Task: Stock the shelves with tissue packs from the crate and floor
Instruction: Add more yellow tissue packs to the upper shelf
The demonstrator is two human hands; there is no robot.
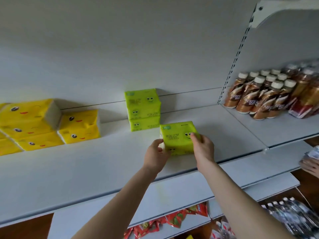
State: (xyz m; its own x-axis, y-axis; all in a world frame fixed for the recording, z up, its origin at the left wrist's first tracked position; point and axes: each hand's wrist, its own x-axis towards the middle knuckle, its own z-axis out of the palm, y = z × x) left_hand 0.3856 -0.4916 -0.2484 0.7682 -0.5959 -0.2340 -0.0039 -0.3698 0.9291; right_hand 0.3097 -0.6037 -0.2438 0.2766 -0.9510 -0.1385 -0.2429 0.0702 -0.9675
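A green tissue pack (177, 138) with smiley faces rests on the white shelf (103, 161), held from both sides. My left hand (155, 156) grips its left end and my right hand (202, 147) grips its right front corner. Just behind and to the left, two more green tissue packs (142, 109) are stacked against the back wall. Several yellow tissue packs (34, 123) with cartoon faces lie piled at the shelf's far left. The crate and the floor are out of view.
Brown coffee bottles (262, 95) with white caps fill the neighbouring shelf bay on the right. Red snack packets (172, 219) hang on the shelf below. Another person's hand (310, 164) with a packet shows at the right edge. A slotted upright (236, 57) divides the bays.
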